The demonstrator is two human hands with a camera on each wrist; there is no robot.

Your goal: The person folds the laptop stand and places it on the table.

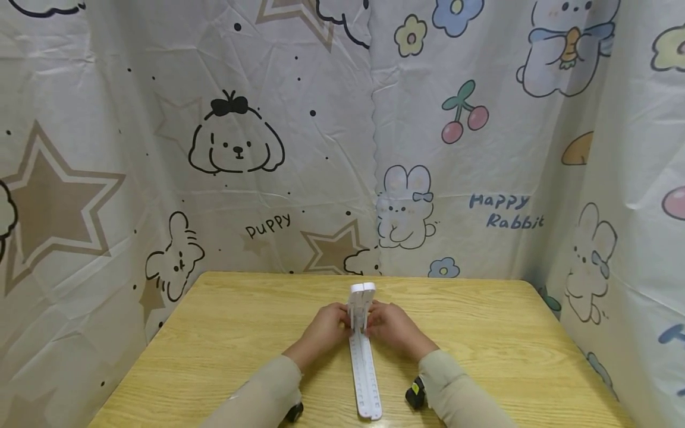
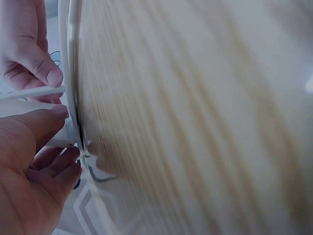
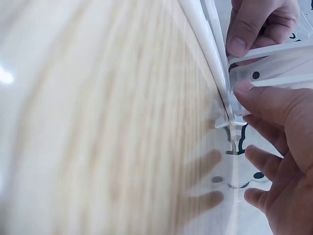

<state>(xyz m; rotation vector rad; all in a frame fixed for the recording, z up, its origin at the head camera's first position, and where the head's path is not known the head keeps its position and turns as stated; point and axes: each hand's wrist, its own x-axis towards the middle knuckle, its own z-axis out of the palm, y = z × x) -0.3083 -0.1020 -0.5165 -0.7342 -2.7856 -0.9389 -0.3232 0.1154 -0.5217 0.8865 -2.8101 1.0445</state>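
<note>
Fingers of the left hand (image 1: 324, 326) and right hand (image 1: 389, 326) pinch a long white plastic measuring board (image 1: 364, 362) lying mid wooden table (image 1: 225, 333) — its upright end half hidden, wrist views blurred.

Light wooden table (image 1: 225, 333) (visible grain), long white ruler-like measuring device (image 1: 365, 374) lying flat along its middle
</note>
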